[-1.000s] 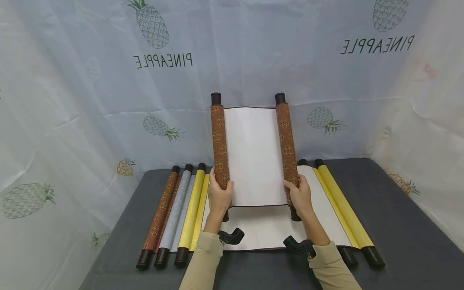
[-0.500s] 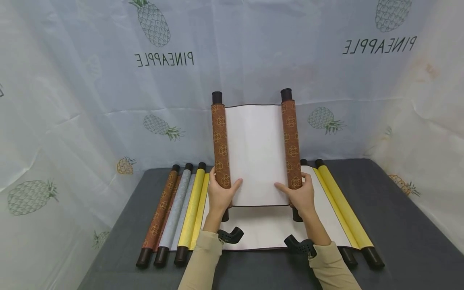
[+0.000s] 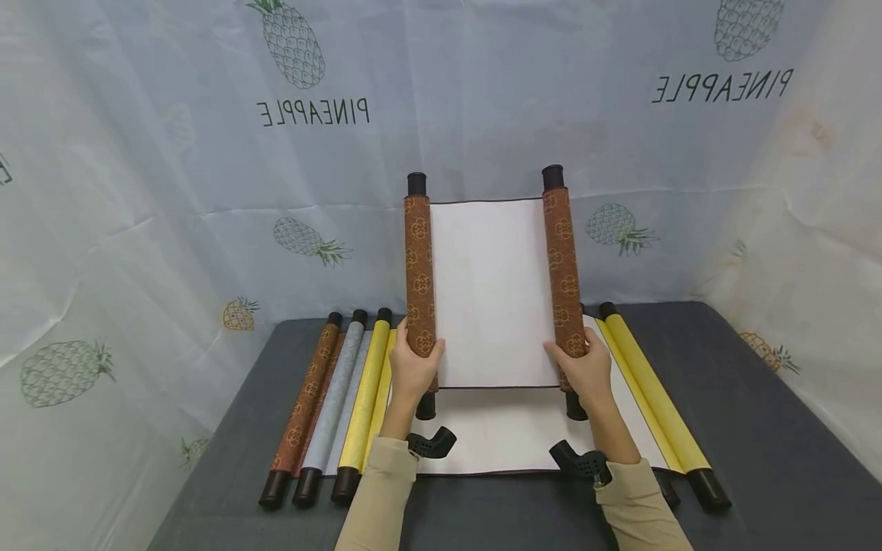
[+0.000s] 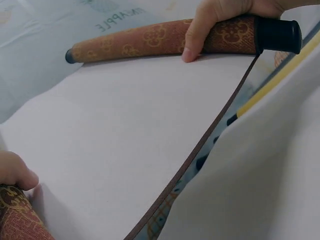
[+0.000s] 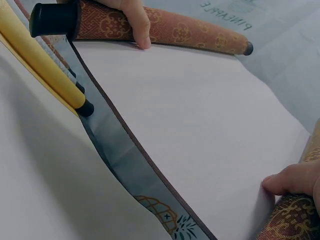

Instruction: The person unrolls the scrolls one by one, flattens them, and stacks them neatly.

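Nearest the camera, at bottom of head view: two beige sleeves (image 3: 386, 490), each with a black wrist mount (image 3: 430, 444).

Just beyond, on the dark grey table (image 3: 758, 428): unrolled yellow-bordered scroll (image 3: 496, 436), white face up, lying flat under the hands; its yellow roller (image 3: 651, 394) along the right edge, dark cap at the near end.

Above that sheet, raised off the table: brown patterned scroll (image 3: 492, 295), held upright and partly unrolled, white panel facing the wearer between two rolled ends. Held low on both rolls, near the bottom caps.

- Left hand (image 3: 416, 367): fingers wrapped around the lower part of the left roll (image 3: 418, 275), thumb laid against the white panel's edge.
- Right hand (image 3: 586, 367): fingers wrapped around the lower part of the right roll (image 3: 565, 275), thumb likewise at the panel's edge.
- Both rolls roughly vertical and parallel, well apart, dark caps at top and bottom.
- Left wrist view: opposite roll gripped by the right hand beside its black cap (image 4: 277, 35); white sheet bordered by a thin dark edge.

Left of the hands, flat on the table: three rolled scrolls side by side, touching, dark caps toward the near edge — brown rolled scroll (image 3: 303, 405), grey-blue rolled scroll (image 3: 334, 405), yellow rolled scroll (image 3: 364, 398).

Farthest back: pale backdrop cloth (image 3: 172, 191) printed with pineapples and mirrored lettering, hung behind and to both sides of the table.
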`<act>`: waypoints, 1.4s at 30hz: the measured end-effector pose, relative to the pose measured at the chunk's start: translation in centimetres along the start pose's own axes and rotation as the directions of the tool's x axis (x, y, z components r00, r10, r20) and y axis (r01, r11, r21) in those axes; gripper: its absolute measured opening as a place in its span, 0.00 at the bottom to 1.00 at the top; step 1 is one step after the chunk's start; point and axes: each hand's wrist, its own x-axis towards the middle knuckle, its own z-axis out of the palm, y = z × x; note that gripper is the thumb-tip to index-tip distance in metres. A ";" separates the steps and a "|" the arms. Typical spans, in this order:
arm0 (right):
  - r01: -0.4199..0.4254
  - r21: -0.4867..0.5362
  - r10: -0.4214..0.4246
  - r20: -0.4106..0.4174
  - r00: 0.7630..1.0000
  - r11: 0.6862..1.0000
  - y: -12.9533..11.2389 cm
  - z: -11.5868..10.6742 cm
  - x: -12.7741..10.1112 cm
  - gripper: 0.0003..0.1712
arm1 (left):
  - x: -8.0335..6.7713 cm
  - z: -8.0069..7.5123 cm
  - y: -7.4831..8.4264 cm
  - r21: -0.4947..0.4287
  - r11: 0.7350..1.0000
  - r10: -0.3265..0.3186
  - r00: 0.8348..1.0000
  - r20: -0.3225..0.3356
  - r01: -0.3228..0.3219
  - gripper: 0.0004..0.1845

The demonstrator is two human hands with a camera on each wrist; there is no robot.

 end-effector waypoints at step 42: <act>-0.140 0.053 0.135 0.092 0.987 0.989 -0.5 -0.7 -0.1 0.34 | 0.6 -1.7 -0.3 -0.135 0.965 -0.197 0.961 0.193 0.224 0.35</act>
